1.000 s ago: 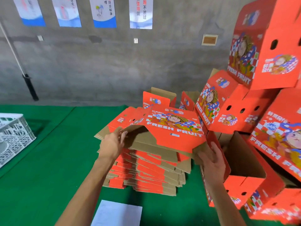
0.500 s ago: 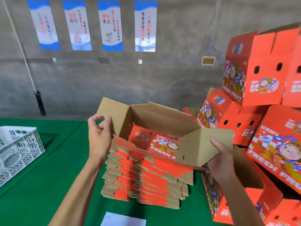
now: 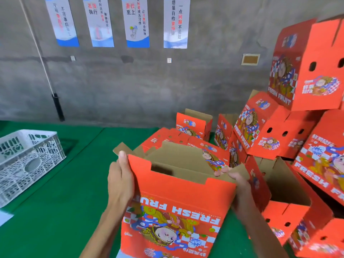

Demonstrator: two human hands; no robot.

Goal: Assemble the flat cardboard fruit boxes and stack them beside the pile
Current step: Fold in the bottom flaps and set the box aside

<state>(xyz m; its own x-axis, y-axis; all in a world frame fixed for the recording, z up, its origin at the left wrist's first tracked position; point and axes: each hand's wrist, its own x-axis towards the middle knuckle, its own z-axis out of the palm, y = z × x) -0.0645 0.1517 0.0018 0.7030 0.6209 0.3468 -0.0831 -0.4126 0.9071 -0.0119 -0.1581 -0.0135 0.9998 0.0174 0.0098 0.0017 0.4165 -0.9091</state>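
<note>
Between both hands, opened box gripped at its ends, upside-down print facing camera, long axis left-right.

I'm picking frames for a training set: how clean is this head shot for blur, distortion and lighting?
Head view: wide-angle bending bows the wall posters and the stacked boxes at the right edge; the box held by the left hand and right hand is fairly sharp, its print upside down; the posters' small text is soft; lighting even, no harsh glare, soft shadow by the white crate.
</note>
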